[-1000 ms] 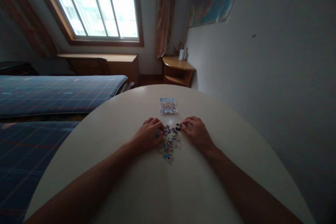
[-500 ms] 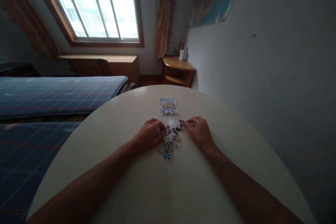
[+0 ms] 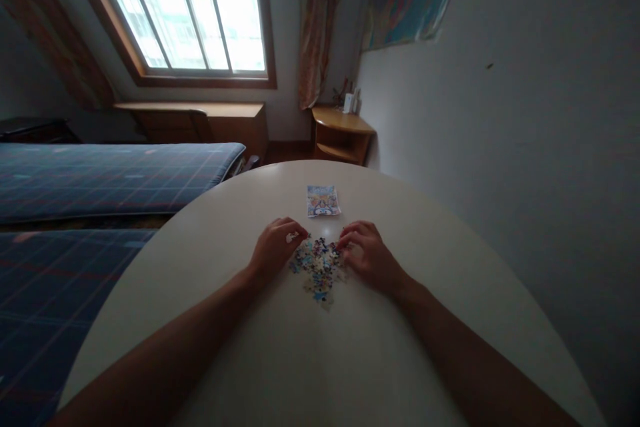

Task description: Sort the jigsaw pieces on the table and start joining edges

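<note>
A loose heap of small jigsaw puzzle pieces (image 3: 323, 265), blue, white and dark, lies on the white table between my hands. At the heap's upper left edge is my left hand (image 3: 279, 245), its thumb and index finger pinched together around a tiny puzzle piece (image 3: 309, 235). My right hand (image 3: 367, 255) rests at the right edge, fingers bent and thumb apart, the fingertips touching pieces there. No held piece shows in it. Just beyond the heap lies a small printed picture sheet (image 3: 323, 201) with blue and orange cartoon art.
The round white table (image 3: 320, 360) fills the foreground. Blue plaid mattresses (image 3: 115, 180) stand to the left, a wall (image 3: 500, 133) to the right. Farther back are a wooden corner shelf (image 3: 343, 121), a desk (image 3: 235, 110) and a bright window (image 3: 185, 13).
My right hand has moved left, and the pieces at the upper right now sit closer to the heap. My left hand has shifted slightly left and up, uncovering pieces on the left side.
</note>
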Demonstrator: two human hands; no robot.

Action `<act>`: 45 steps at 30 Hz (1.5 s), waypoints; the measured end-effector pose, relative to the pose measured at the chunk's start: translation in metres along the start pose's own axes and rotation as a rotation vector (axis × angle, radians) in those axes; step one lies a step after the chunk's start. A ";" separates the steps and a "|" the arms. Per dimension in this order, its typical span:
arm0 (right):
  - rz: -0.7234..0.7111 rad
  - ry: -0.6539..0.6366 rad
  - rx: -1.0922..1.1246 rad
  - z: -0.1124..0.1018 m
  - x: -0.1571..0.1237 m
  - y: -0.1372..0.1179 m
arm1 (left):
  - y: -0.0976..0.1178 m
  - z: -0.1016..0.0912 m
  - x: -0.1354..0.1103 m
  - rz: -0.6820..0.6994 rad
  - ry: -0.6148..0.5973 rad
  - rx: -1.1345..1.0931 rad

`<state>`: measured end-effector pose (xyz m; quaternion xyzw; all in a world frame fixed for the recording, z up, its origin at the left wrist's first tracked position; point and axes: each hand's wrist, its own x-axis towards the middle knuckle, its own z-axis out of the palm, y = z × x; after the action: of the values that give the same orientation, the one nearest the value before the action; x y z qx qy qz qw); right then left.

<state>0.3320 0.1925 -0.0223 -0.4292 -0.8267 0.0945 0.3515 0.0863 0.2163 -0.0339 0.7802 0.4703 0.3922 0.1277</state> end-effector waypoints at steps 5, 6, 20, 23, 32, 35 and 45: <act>-0.053 -0.132 0.005 -0.003 -0.003 -0.005 | 0.000 0.001 -0.001 -0.031 -0.070 0.096; -0.043 -0.143 -0.003 -0.003 -0.004 -0.005 | 0.001 0.001 -0.002 -0.040 -0.087 0.110; -0.015 -0.138 -0.006 -0.002 -0.001 -0.005 | 0.001 0.003 -0.004 -0.025 -0.119 0.231; 0.022 -0.096 -0.001 -0.001 -0.001 -0.004 | 0.003 0.004 -0.004 -0.012 -0.108 0.215; 0.028 -0.073 0.043 0.000 -0.001 -0.005 | 0.019 -0.004 -0.008 0.235 -0.198 0.059; 0.000 -0.088 0.052 -0.001 -0.001 -0.005 | 0.024 -0.008 -0.010 0.354 -0.316 0.024; -0.019 -0.107 -0.027 -0.003 -0.004 -0.005 | 0.025 -0.009 -0.010 0.377 -0.420 0.136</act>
<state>0.3326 0.1863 -0.0198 -0.4204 -0.8496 0.1027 0.3016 0.0932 0.1930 -0.0187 0.9248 0.3052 0.2064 0.0947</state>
